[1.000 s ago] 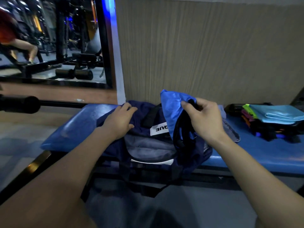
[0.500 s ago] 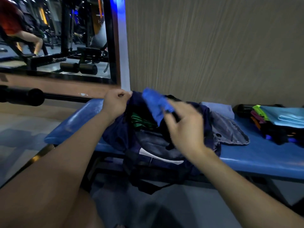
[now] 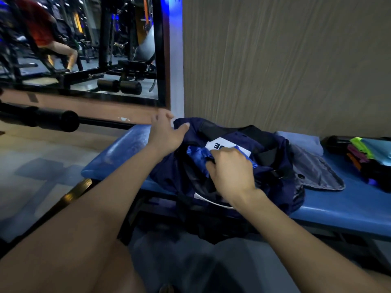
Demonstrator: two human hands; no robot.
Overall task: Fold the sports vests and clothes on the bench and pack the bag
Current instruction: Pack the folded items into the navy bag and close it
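Here the navy bag [image 3: 228, 166] is lying slumped on the blue bench [image 3: 342, 206], and the right hand [image 3: 231, 172] is curling its fingers around a bright blue garment [image 3: 197, 154] at the bag's mouth. The left hand [image 3: 166, 133] is hovering at the bag's far left edge, fingers spread and gripping nothing, while folded clothes [image 3: 369, 154] are sitting stacked at the bench's right end.

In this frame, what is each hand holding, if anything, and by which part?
The right hand grips the bunched blue garment at its near edge, over the open navy bag. The left hand is spread open at the bag's far-left rim and holds nothing.
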